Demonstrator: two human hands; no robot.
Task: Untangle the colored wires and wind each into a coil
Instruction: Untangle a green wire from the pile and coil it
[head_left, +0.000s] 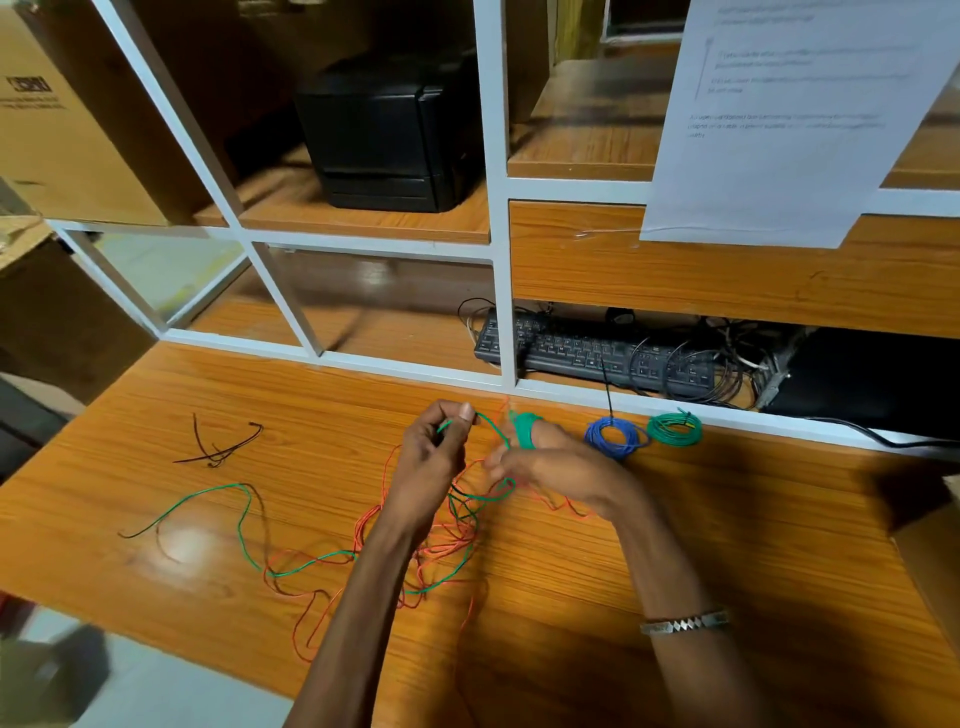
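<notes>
My left hand (434, 457) pinches a green wire (244, 519) between thumb and fingers, raised above the wooden table (571, 597). My right hand (550, 462) has turns of that green wire wrapped round a finger as a small green winding (525, 430). The rest of the green wire trails left across the table, tangled with a red wire (441, 545) under my forearms. A finished blue coil (615, 436) and a finished green coil (674, 427) lie at the table's back edge.
Loose dark ties (221, 447) lie at the left of the table. A white frame (498, 208) rises behind the table, with a keyboard (582, 348) and cables behind it. A black printer (389, 130) sits on a shelf, and a paper sheet (779, 119) hangs at right.
</notes>
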